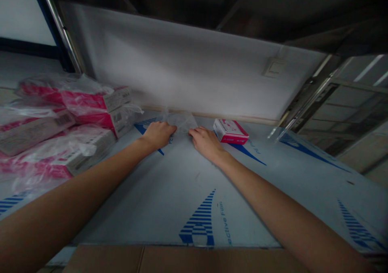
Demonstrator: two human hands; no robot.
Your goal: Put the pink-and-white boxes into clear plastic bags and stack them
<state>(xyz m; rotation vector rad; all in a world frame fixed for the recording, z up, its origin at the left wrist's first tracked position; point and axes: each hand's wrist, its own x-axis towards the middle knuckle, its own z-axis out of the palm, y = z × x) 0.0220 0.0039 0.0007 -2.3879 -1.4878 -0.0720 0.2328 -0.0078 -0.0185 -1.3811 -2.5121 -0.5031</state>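
Both my arms reach far forward over a white table with blue print (182, 184). My left hand (158, 134) and my right hand (205, 140) have their fingers curled onto a clear, crumpled plastic bag (181, 121) lying near the back wall. Each hand grips one side of the bag. A small red and white box (230, 131) lies flat just to the right of my right hand, not touched.
A pile of red and white boxes wrapped in clear plastic (60, 123) fills the left side of the table. A white wall panel (188, 67) closes the back. A brown cardboard edge (169, 261) runs along the near side. A metal frame (327, 103) stands at right.
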